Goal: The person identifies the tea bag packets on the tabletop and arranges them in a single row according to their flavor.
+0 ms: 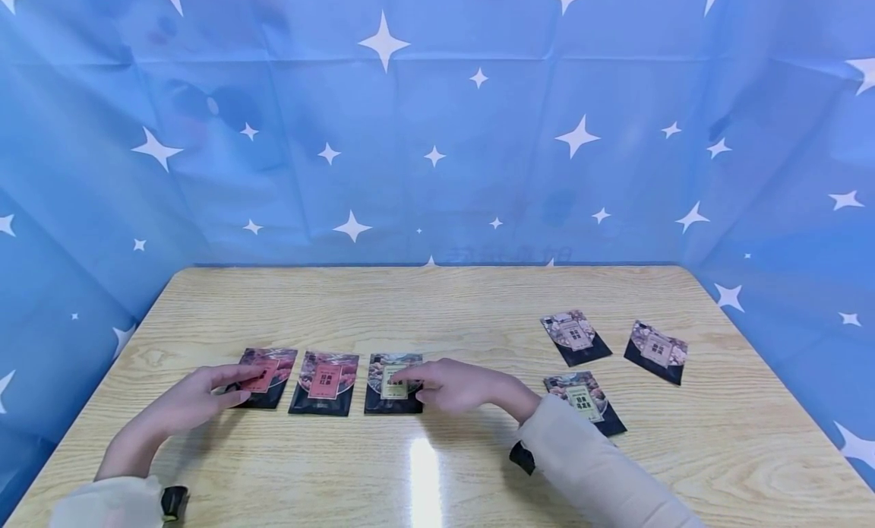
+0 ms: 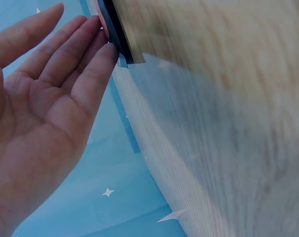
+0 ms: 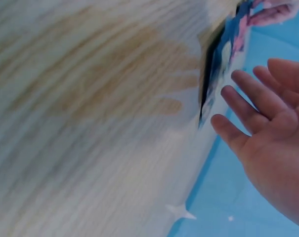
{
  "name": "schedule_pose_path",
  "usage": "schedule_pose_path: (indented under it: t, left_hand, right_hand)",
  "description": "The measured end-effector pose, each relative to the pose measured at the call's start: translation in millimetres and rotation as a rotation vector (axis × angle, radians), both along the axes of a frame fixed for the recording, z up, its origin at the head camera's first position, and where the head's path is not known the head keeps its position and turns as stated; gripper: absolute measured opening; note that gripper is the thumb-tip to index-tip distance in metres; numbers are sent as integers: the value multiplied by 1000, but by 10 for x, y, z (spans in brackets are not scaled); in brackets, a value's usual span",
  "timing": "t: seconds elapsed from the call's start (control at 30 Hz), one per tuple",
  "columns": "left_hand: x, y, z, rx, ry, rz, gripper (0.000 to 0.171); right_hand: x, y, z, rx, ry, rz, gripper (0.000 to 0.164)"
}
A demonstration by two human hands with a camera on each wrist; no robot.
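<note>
On the table at left lies a flat black packet with a red label (image 1: 272, 391). The fingertips of my left hand (image 1: 187, 399) rest on its left side; in the left wrist view the fingers reach straight to its edge. Beside it is a second red-labelled packet (image 1: 324, 384), which neither hand touches. Third in the row is a packet with a pale green label (image 1: 393, 405). My right hand (image 1: 454, 385) reaches over its right half, covering part of it. In the right wrist view, that hand's fingers (image 3: 248, 111) are spread, with nothing gripped between them.
At the right of the wooden table (image 1: 478, 308) lie two packets with pinkish labels, one tilted (image 1: 576, 336) and one farther right (image 1: 656, 352). Another green-labelled packet (image 1: 593, 406) lies near my right forearm. A blue star-patterned cloth (image 1: 437, 194) surrounds the table.
</note>
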State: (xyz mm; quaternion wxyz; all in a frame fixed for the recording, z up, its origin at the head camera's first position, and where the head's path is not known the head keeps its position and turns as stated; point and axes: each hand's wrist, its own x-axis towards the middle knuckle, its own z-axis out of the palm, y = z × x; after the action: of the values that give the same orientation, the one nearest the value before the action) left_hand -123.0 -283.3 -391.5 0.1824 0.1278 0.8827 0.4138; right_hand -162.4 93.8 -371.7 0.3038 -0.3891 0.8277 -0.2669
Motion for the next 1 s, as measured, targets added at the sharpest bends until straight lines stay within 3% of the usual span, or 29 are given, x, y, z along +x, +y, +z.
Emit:
schedule_pose_path:
  t: [0.2, 0.5, 0.8, 1.0]
  left_hand:
    - [-4, 0, -1, -10, 5, -2, 45]
    - [-5, 6, 13, -17, 6, 2, 45]
    - [0, -3, 18, 1, -8, -5, 46]
    - [3, -1, 6, -6, 1, -3, 46]
  right_hand:
    - [-58, 165, 62, -81, 16, 8, 44]
    - [-131, 584, 197, -163, 51, -81, 41]
    - [-120, 1149, 277, -147, 70, -218, 41]
    - [-72, 1542, 263, -160, 70, -241, 41]
